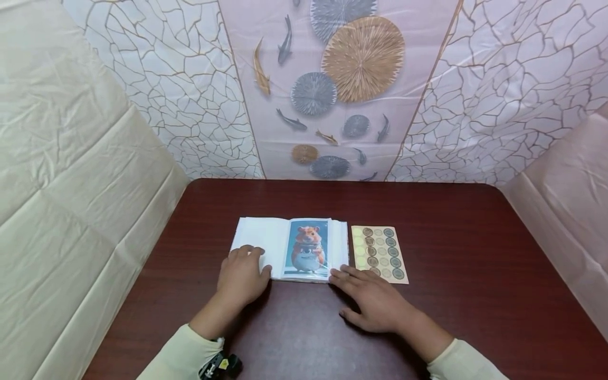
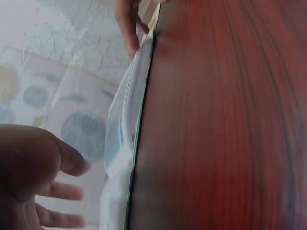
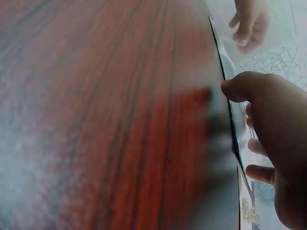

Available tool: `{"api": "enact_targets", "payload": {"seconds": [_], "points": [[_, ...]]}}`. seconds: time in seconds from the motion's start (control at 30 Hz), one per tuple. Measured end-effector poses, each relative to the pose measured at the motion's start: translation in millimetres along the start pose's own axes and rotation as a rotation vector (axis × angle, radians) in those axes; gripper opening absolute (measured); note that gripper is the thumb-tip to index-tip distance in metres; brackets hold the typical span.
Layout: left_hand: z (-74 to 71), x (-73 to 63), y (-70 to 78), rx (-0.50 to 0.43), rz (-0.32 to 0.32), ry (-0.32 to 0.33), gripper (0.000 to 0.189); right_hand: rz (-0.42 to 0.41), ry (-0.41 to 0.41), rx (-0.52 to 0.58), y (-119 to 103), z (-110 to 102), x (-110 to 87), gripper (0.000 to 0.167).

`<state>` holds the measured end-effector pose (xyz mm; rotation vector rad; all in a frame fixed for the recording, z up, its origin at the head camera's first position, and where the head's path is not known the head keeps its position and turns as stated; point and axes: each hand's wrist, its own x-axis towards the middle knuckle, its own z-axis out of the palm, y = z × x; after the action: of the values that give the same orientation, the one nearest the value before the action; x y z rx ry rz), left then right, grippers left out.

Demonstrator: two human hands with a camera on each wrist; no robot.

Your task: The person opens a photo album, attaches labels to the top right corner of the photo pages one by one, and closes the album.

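Observation:
A photo album (image 1: 266, 235) lies spread on the table, its left page white. On its right side a picture of a hamster with a camera (image 1: 307, 248) sits under a shiny sleeve. My left hand (image 1: 242, 275) is over the lower left corner of the white page, fingers loosely bent and holding nothing. In the left wrist view that hand's thumb and fingers are spread apart beside the album. My right hand (image 1: 375, 301) reaches its extended fingertips to the album's lower right corner, thumb held away. A sheet of round coin-like stickers (image 1: 380, 253) lies right of the album, partly under the right hand's fingers.
The dark red wooden table (image 1: 304, 332) has a glossy top with rounded far corners. A patterned cloth backdrop (image 1: 332, 132) hangs behind it, with beige cloth (image 1: 85, 211) along the left side. A black strap device (image 1: 220, 365) is on the left wrist.

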<state>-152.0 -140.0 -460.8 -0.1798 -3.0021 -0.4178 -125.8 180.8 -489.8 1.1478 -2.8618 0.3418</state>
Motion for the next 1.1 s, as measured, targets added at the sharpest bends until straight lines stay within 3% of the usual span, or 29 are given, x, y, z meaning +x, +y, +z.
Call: {"api": "enact_targets", "payload": {"seconds": [0.13, 0.3, 0.53, 0.7, 0.87, 1.1], "points": [[2.4, -1.0, 15.2, -0.017, 0.123, 0.037, 0.036, -0.002, 0.032, -0.003, 2, -2, -0.1, 0.067], [8.3, -4.3, 30.9, -0.049, 0.267, 0.038, 0.033, -0.008, 0.073, -0.01, 4, -5, -1.4, 0.067], [12.9, -7.6, 45.9, -0.064, 0.361, 0.053, 0.031, -0.02, 0.146, -0.012, 9, -13, -4.3, 0.064], [16.4, -7.7, 55.7, -0.058, 0.473, 0.087, 0.028, 0.036, 0.194, -0.024, 20, -21, -10.8, 0.062], [21.7, -7.9, 64.7, 0.013, 0.612, 0.075, 0.029, 0.088, 0.216, -0.043, 34, -26, -19.1, 0.058], [23.2, -10.0, 73.0, 0.066, 0.703, 0.004, 0.035, 0.102, 0.246, -0.06, 46, -29, -23.8, 0.05]]}}
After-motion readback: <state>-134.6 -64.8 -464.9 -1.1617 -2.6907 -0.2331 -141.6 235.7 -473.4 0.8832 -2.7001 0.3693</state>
